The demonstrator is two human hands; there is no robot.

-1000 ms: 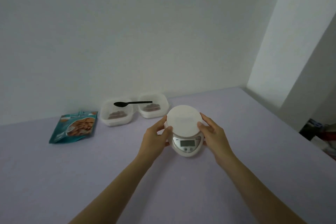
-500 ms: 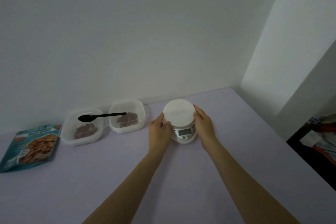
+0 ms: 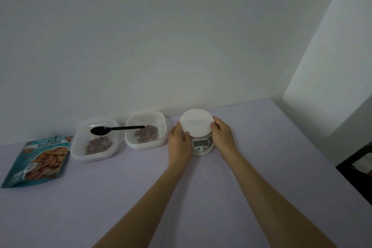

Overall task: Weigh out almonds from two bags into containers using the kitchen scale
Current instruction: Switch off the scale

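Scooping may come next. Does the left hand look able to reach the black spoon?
Likely yes, once the left hand releases the kitchen scale: the black spoon lies uncovered, handle over the container beside it, nothing between.

A single head-worn wide-angle camera looks forward and down across the table [image 3: 261, 167] toward the wall [image 3: 161, 36].

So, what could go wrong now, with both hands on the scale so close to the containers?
1. The left hand and right hand grip the scale at its round platform; pressure there may disturb the zero.
2. The left hand is very near the right container, so a nudge could shift it.
3. The black spoon lies loosely across the rims of the right container and the left container, so it may then slip off.
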